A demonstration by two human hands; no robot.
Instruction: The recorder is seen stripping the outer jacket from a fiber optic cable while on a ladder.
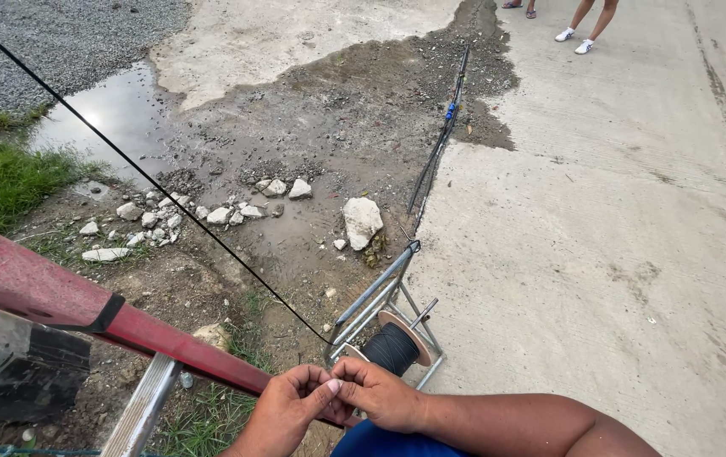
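Bottom centre, hands: left hand (288, 406) and right hand (377, 391) meet fingertip to fingertip, pretty much touching each other.
Grip: both pinched narrow on something thin between the fingers; looks like the end of the black cord (138, 173), but it's too small to tell for sure.
Cord: runs taut from the hands' spot diagonally up to the upper left corner of the frame.
Spool: black-wound spool (392, 345) with tan flanges sits just above the hands, mounted on a grey metal stand (380, 292) on the ground.
Red rail: a red bar (83, 309) cuts across the lower left, with a silvery rung under it.
Ground: muddy patch with pale rocks (362, 220) mid-frame, a puddle (113, 110) upper left, grass at the left edge, concrete on the right.
Far off: another person's legs in white shoes (574, 41) at the top right; dark cables (441, 140) lie along the concrete edge.
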